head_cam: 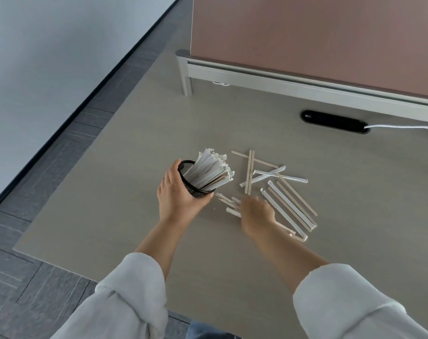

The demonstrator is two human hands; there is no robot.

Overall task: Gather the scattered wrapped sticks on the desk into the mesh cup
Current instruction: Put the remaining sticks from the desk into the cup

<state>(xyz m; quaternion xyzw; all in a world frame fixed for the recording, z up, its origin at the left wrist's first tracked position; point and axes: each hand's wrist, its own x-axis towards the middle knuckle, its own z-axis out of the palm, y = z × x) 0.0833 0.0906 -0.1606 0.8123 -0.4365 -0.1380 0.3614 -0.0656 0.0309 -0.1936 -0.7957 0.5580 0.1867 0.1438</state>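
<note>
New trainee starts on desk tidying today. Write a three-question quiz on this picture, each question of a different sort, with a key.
1. True or false: the mesh cup stands upright on the desk, untouched.
2. Multiple choice: where do the loose wrapped sticks lie relative to the cup? A) to its left B) to its right C) behind the divider panel
3. Fill in: the white cable runs out of the black ______ set in the desk.

Key:
1. False: the left hand holds it tilted toward the sticks.
2. B; the right hand is down among them, blurred.
3. Cable port.
</note>
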